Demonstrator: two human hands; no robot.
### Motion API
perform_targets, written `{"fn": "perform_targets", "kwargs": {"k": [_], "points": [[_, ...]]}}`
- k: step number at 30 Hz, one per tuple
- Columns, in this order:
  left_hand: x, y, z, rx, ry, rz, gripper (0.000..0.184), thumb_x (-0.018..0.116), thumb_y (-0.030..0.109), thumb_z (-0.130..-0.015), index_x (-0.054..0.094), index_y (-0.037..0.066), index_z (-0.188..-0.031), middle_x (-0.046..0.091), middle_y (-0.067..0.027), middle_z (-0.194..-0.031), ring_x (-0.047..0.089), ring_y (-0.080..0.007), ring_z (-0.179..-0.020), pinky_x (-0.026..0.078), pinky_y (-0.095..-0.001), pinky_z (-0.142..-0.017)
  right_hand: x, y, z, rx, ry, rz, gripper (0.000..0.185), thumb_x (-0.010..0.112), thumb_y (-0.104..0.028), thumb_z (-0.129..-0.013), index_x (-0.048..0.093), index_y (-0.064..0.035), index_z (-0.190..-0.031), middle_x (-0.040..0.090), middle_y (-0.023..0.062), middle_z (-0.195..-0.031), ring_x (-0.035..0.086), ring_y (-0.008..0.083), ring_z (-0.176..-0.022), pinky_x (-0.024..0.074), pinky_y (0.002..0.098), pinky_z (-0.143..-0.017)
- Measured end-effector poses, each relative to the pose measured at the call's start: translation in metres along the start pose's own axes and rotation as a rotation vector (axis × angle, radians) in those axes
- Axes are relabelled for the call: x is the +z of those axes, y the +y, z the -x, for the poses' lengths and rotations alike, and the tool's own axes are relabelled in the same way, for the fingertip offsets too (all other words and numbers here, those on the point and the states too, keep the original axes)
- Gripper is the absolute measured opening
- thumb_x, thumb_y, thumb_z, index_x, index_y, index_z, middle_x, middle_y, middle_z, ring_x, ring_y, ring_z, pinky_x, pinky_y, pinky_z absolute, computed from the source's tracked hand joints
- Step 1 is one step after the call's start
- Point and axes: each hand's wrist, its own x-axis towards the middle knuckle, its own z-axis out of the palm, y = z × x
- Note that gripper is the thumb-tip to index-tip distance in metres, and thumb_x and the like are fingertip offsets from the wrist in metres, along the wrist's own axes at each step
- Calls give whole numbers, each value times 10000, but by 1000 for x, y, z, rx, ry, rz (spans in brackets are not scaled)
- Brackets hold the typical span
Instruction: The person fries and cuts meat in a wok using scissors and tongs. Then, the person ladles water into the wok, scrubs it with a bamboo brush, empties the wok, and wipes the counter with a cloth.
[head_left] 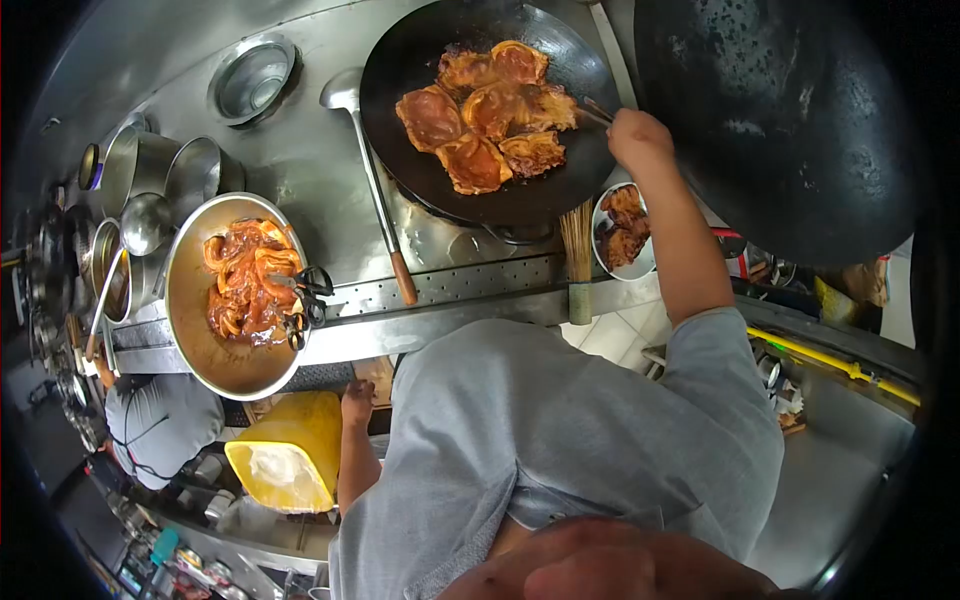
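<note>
Meat slices (432, 113), glossy, ragged-edged, in round wok (575, 70)

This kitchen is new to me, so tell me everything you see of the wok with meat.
The wok is round, dark, apparently metal, with a loop handle at its near edge. It sits open side up, left of another wok, holding browned meat slices. The person's right hand holds a slim utensil over its right rim.

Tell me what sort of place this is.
Probably a commercial kitchen: meat slices lie in a large wok, a ladle rests on the steel counter, and a second wok-like pan stands alongside.
</note>
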Motion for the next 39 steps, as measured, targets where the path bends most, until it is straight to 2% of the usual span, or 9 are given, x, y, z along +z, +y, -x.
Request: {"fn": "perform_targets", "kwargs": {"k": [4,8,15,20,22,24,30,34,39], "points": [[1,-10,-7,-58,-6,29,379,658,311,-900,659,-14,-1095,729,-132,-867,708,-219,-753,539,-325,-694,29,-26,7,-155,112,68,266,527,-215,-946,708,-54,-1054,702,162,-1068,693,361,-951,543,469,-799],[-4,-11,-7,9,-4,-22,404,649,327,-895,662,-16,-1107,735,-142,-884,717,-234,-796,542,-334,-714,67,-18,-14,-231,167,155,297,489,-100,-889,724,-37,-1059,719,185,-1023,714,334,-955,568,441,-809],[-1,-30,-16,10,34,41,391,638,338,-891,668,-6,-1075,732,-151,-885,720,-260,-825,541,-341,-737,19,-19,-17,-335,99,323,289,453,-114,-931,729,-31,-965,704,170,-1042,707,339,-920,561,439,-803],[2,-10,4,-54,-2,48,376,631,333,-888,669,1,-1060,723,-124,-838,709,-238,-775,542,-341,-707,-1,-21,-9,-96,49,128,306,430,-120,-952,722,-36,-992,703,171,-1070,703,353,-925,552,464,-821],[3,-23,-5,87,-10,-72,369,628,324,-891,675,6,-1072,718,-103,-810,693,-200,-717,538,-326,-660,5,-25,-9,-21,4,103,312,423,-128,-959,717,-38,-1015,700,172,-1082,701,356,-930,548,472,-821],[4,-25,-5,38,-7,14,371,633,318,-889,672,4,-1081,718,-108,-823,693,-202,-721,537,-321,-651,33,-24,-19,-52,109,75,289,492,-127,-907,759,-39,-974,722,175,-1072,715,318,-979,574,417,-798],[-4,-10,-8,29,-4,79,368,649,304,-900,658,-5,-1099,718,-111,-882,692,-178,-723,527,-297,-614,35,-29,-9,-76,391,71,264,507,-137,-905,748,-31,-891,723,198,-958,726,313,-905,576,407,-766],[-6,5,-3,-61,-73,90,355,647,293,-922,636,-7,-1113,725,-110,-901,692,-154,-724,517,-290,-589,36,-48,-3,-154,141,82,268,516,-127,-890,766,-56,-952,729,179,-1021,723,323,-938,574,427,-784],[-6,12,6,-58,-14,95,327,637,289,-931,630,6,-1093,725,-113,-900,695,-169,-722,518,-300,-601,43,-33,-7,-98,85,99,271,510,-115,-881,758,-45,-966,719,180,-1039,719,334,-942,569,443,-798]]}}
